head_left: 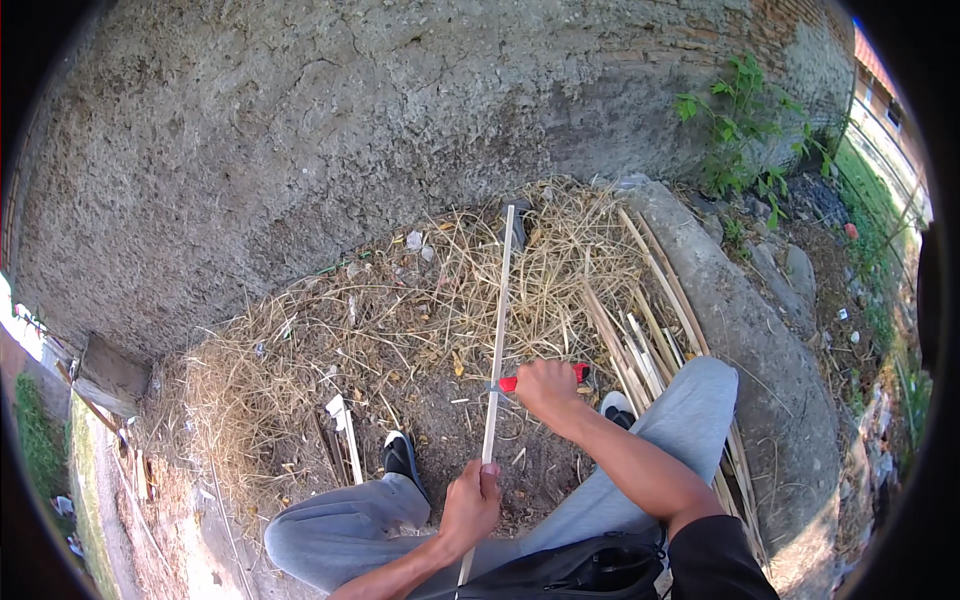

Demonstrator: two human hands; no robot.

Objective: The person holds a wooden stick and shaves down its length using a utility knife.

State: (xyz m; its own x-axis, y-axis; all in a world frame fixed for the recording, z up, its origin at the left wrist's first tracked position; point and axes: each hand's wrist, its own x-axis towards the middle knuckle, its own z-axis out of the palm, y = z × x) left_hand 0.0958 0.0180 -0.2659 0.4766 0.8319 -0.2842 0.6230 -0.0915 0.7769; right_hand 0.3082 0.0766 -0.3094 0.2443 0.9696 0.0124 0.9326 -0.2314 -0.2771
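My left hand (470,507) is closed round the lower part of a long, pale bamboo strip (502,300). The strip slants up and away from between my knees toward the wall. In my right hand (546,388) is a red-handled knife (508,384), its handle showing on both sides of my fist. The short grey blade meets the strip a little above my left hand. Whether it has cut into the strip is too small to tell.
A rough grey wall (350,130) rises ahead. Dry shavings (560,270) cover the ground before me. Split strips (640,355) lie by my right knee, beside a concrete ledge (780,370). A pale strip (352,440) stands near my left shoe (400,455). A green plant (740,120) grows far right.
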